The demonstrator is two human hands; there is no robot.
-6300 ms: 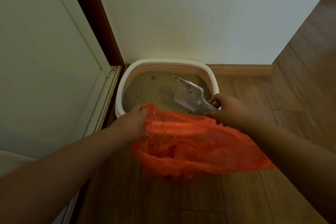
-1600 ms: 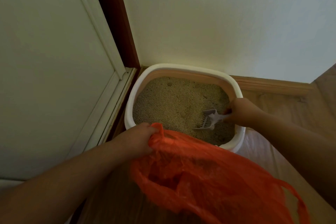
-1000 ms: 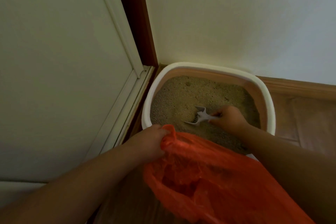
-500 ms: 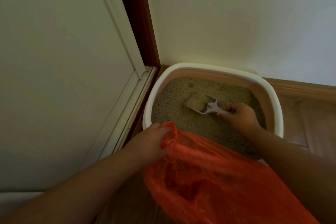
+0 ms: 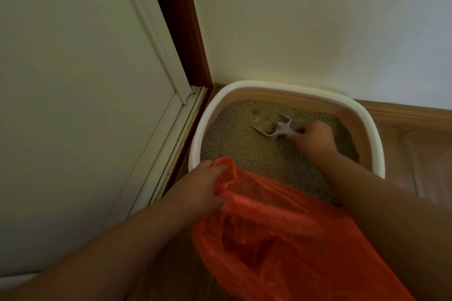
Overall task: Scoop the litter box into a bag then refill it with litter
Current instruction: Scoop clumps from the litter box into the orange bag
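A white-rimmed litter box sits in the corner, filled with tan litter. My right hand grips the handle of a white slotted scoop, which lies over the far part of the litter with some litter in it. My left hand pinches the edge of an orange plastic bag and holds it open just in front of the box. The bag covers the box's near rim.
A pale door with a dark red frame stands close on the left. A white wall runs behind the box, with a wooden baseboard and wooden floor to the right.
My right hand has pushed the scoop from the box's right side toward the far middle, and it now holds litter. My left hand keeps its hold on the bag.
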